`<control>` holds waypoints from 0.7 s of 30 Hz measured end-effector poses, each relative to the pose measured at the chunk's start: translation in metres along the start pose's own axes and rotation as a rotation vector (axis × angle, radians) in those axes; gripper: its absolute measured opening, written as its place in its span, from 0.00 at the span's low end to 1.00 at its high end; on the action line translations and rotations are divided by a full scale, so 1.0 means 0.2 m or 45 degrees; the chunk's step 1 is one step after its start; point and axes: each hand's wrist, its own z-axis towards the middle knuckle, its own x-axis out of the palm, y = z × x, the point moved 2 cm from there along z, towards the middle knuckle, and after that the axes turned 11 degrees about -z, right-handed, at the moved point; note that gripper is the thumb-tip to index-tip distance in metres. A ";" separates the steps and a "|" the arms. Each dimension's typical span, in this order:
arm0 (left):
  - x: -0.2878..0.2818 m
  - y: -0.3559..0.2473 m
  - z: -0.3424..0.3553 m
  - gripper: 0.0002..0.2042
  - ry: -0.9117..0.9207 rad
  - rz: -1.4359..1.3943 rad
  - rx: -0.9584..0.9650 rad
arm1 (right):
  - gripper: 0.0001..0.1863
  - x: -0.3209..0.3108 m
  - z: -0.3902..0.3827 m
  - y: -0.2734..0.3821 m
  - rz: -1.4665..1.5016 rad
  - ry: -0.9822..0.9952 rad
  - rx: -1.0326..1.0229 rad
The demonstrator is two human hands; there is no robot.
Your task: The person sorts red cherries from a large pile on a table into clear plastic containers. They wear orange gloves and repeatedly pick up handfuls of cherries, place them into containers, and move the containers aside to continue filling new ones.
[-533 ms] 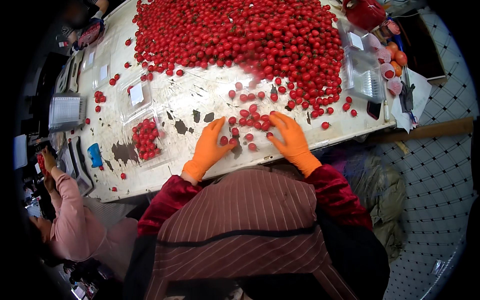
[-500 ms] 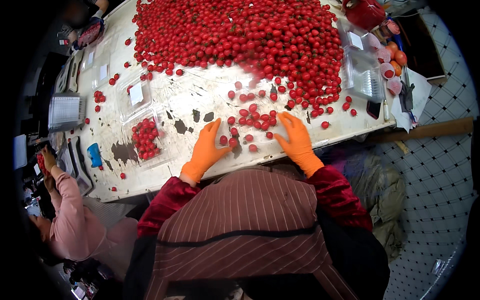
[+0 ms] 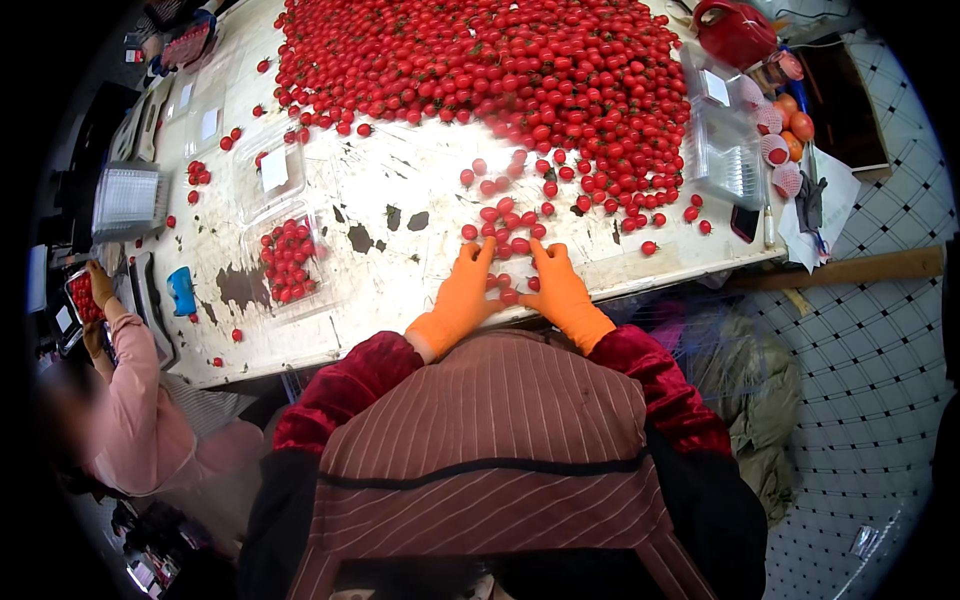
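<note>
Both my hands wear orange gloves and rest on the table near its front edge. My left hand (image 3: pixel 458 305) curves along the left side of a small group of cherry tomatoes (image 3: pixel 503 247), thumb and forefinger apart. Facing it from the right, my right hand (image 3: pixel 564 298) has the same spread thumb and forefinger. A few red tomatoes lie in the gap between the hands, close to the fingers, and neither hand visibly grips one. To the left, an open clear plastic clamshell box (image 3: pixel 318 268) holds a cluster of cherry tomatoes (image 3: pixel 288 262).
A large heap of cherry tomatoes (image 3: pixel 480 65) covers the far table (image 3: pixel 390 170). Clear empty boxes (image 3: pixel 725 150) stand at right, beside net-wrapped fruit (image 3: pixel 775 150) and a phone (image 3: pixel 744 222). A blue tape dispenser-like object (image 3: pixel 181 291) sits left. A co-worker (image 3: pixel 150 400) holds a filled box (image 3: pixel 84 296).
My hands have drawn together, closing in on the loose tomatoes from both sides. At left, the co-worker's hands and box have shifted slightly, and my view has moved a little.
</note>
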 end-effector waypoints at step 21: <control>-0.03 0.03 0.08 0.36 0.027 -1.200 0.016 | 0.33 0.09 0.11 0.05 0.883 -0.119 -0.225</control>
